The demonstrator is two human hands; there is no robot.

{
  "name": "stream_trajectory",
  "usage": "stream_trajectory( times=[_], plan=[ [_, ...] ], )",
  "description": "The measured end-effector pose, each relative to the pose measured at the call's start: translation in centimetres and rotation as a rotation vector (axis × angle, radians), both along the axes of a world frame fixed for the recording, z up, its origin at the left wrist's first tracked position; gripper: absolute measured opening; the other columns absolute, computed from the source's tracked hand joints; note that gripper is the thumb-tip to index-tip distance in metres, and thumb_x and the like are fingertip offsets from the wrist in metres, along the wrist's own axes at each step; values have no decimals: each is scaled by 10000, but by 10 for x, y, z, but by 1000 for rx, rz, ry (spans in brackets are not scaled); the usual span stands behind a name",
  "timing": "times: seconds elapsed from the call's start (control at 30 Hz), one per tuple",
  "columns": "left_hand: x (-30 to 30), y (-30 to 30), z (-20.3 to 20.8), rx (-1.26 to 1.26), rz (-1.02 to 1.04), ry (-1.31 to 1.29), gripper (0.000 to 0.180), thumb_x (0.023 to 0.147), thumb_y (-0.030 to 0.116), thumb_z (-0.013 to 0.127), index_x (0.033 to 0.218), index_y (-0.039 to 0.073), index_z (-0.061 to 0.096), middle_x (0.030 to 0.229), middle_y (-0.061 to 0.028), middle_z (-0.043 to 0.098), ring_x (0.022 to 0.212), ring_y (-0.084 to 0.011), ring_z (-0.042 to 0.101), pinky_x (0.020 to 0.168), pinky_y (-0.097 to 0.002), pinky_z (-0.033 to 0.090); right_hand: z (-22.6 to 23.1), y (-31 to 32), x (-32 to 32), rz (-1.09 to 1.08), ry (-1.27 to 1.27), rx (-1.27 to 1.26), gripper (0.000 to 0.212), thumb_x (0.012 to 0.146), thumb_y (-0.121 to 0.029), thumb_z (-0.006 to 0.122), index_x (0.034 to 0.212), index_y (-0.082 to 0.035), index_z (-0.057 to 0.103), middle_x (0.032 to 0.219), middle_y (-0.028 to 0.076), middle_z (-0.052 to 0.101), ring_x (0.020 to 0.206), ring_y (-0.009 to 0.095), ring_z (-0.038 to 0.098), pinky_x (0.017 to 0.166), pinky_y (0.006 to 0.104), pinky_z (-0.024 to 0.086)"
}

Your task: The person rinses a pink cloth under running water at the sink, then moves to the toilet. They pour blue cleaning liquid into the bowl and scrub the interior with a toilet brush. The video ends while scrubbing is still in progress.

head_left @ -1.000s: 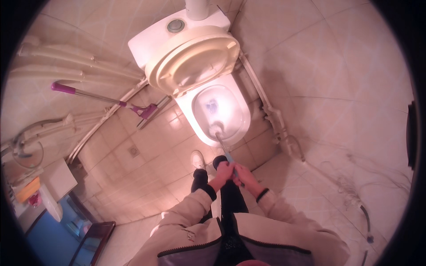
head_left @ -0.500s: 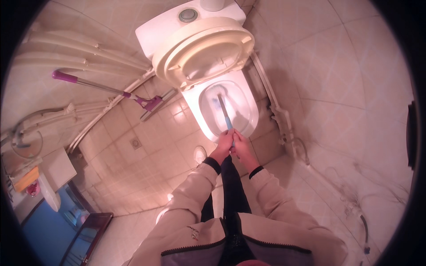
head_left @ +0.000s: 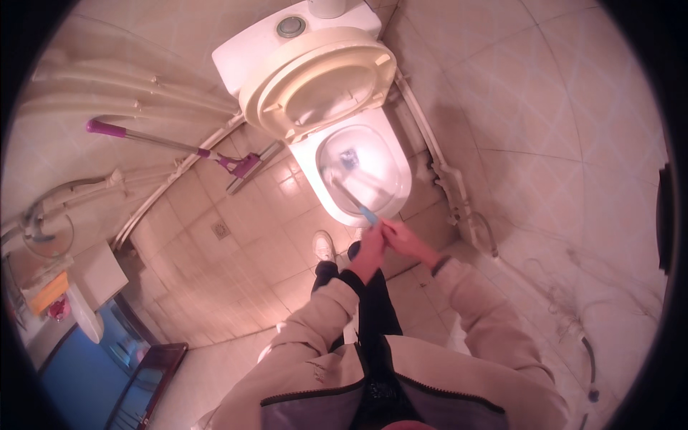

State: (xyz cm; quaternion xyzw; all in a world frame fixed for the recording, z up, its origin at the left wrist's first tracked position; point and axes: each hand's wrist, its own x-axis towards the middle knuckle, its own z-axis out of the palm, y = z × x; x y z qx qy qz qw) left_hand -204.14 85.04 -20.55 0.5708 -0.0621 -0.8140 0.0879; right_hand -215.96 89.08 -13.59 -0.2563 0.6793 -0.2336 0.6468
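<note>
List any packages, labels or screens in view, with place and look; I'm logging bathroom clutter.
Orange-yellow pack: far left edge, flat block on a white unit, beside something red; too blurred to tell more.
No labels or screens can be made out.
The hands hold only a blue-handled brush in the toilet, which bears no marking.

A flat orange rectangular package (head_left: 49, 292) lay at the far left edge, just beside a white rounded cabinet top (head_left: 97, 272). No labels, signs or screens could be made out elsewhere.
</note>
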Motion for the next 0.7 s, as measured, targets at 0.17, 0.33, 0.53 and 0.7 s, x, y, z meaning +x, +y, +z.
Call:
stream_trajectory(
  times=[0.17,0.33,0.53,0.7],
  plan=[
    [8,-5,6,-89,-84,-38,265,964,284,529,902,37,601,788,-50,606,710,-161,599,605,-308,463,-11,-10,15,72,113,-126,320,992,-167,401,1269,-70,528,992,203,663,911,311,659,778,399,507],
    [-23,77,41,320,13,86,252,991,261,510,979,23,592,840,-46,611,773,-159,607,638,-322,497,29,55,-31,245,140,-87,311,963,-148,421,1233,-45,537,983,246,646,892,362,648,762,429,496],
    [-12,10,9,-121,86,-36,275,1002,283,499,1008,22,586,910,-53,621,795,-175,614,654,-318,512,1,-11,-18,245,156,-138,293,946,-151,440,1183,-20,553,999,244,650,903,381,646,761,442,498],
    [-24,73,13,176,26,90,280,1004,314,472,1013,65,598,926,-27,636,847,-148,617,710,-318,509,21,31,-32,329,182,-64,238,939,-149,437,1099,-18,555,981,239,655,899,397,648,762,471,503]
  ],
)
